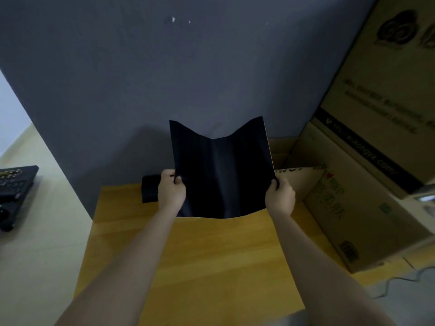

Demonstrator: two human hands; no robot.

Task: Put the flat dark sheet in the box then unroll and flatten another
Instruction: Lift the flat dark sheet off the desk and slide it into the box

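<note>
The left hand point(171, 189) and right hand point(280, 196) are each pinching a side edge of the dark sheet point(222, 170), holding it upright above the wooden table point(193, 255). It is hiding most of a dark roll point(150, 188) behind it. The open box point(334, 208) is standing just right, its inside barely showing.

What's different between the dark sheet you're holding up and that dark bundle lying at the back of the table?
The dark sheet is spread open and held in the air by the left hand and right hand; the dark bundle lies compact on the wooden table, untouched. The sheet sags in the middle with raised corners; the bundle looks blocky. Both are similarly dark.
</note>
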